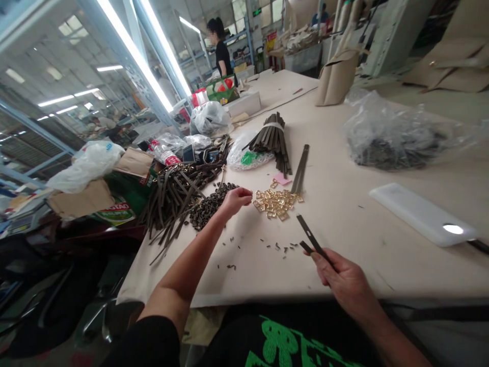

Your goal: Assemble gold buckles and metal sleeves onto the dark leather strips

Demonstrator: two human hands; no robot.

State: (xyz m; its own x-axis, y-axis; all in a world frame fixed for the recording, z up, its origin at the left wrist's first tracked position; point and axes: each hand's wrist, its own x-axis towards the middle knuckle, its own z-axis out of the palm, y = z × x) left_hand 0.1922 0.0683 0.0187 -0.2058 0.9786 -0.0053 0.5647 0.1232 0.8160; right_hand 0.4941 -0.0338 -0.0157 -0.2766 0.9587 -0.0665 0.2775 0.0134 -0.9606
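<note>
Right hand (346,278) gripping a dark strap (311,238) low over the surface (344,204), strap ends pointing away. Left hand (235,199) reaching out, fingers pinched beside the gold buckles (277,200); whether anything is held cannot be told. Dark loops (210,204) heaped just left, strap pile (175,196) beyond.

Black short-sleeved shirt (275,341) with green print, arms bare.

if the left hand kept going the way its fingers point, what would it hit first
Most likely the gold buckles: the left hand points right at that pile, just short of it. Depth is hard to judge.
</note>
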